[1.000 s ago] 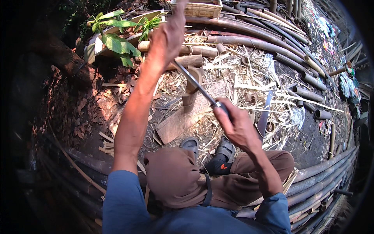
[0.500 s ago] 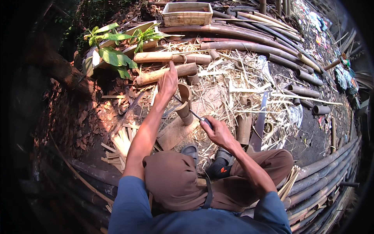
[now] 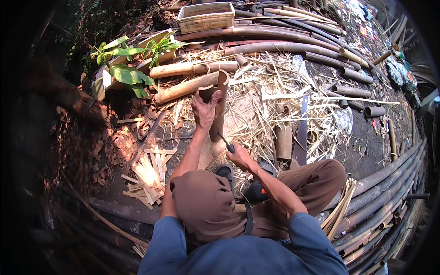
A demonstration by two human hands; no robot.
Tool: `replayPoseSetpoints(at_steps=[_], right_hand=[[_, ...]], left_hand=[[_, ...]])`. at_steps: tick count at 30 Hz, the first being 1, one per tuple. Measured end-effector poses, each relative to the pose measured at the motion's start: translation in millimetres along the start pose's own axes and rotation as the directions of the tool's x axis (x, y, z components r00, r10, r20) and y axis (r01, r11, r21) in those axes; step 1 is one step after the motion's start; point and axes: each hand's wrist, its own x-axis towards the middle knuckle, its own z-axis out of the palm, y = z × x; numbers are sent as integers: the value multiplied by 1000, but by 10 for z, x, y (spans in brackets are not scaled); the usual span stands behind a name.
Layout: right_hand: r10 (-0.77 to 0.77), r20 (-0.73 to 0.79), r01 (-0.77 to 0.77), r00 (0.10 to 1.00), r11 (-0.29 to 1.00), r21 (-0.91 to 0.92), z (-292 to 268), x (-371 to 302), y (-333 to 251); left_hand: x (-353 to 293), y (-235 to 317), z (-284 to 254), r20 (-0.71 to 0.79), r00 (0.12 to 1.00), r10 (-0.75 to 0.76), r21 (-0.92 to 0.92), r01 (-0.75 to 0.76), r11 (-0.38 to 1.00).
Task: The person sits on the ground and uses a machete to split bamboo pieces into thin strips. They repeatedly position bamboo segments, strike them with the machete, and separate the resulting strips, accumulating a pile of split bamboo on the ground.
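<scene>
My left hand (image 3: 204, 112) is wrapped around a short half-round piece of split bamboo (image 3: 206, 92), its hollow side dark. Against it on the right stands a longer curved bamboo half (image 3: 222, 98), nearly upright over the pale wooden block (image 3: 208, 153). My right hand (image 3: 240, 158) grips the dark handle of a knife (image 3: 230, 148). Its thin blade reaches up and left to the lower end of the bamboo, where the tip is hidden.
Two cut bamboo lengths (image 3: 188, 88) lie beyond my left hand. Pale split strips (image 3: 149, 176) are heaped on the left. A saw (image 3: 302, 133) stands amid shavings on the right. Long bamboo poles (image 3: 270, 33) lie at the back, near a plastic crate (image 3: 206, 17).
My left hand has drawn back from the bamboo lengths and closed on the split piece. The bamboo halves now stand taller and farther apart from the knife, which my right hand has moved lower.
</scene>
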Motion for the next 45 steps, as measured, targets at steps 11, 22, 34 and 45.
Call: replayPoseSetpoints(at_steps=[11,22,34,45], right_hand=[[336,-238,-277,911,929,247,-465,-418,338],[-119,-214,178,970,942,283,-1385,-1124,-1740],[-159,-131,181,979,966,183,-1389,-1078,-1925],[-283,-261,301,923,953,30,-1199,-994,-1820]], left_hand=[[245,204,-466,-179,979,-94,-332,29,943],[-304,257,-532,279,949,-148,-24,161,987],[-512,256,-400,366,929,-51,29,44,999],[126,1144,-1072,506,862,30,570,-360,739]])
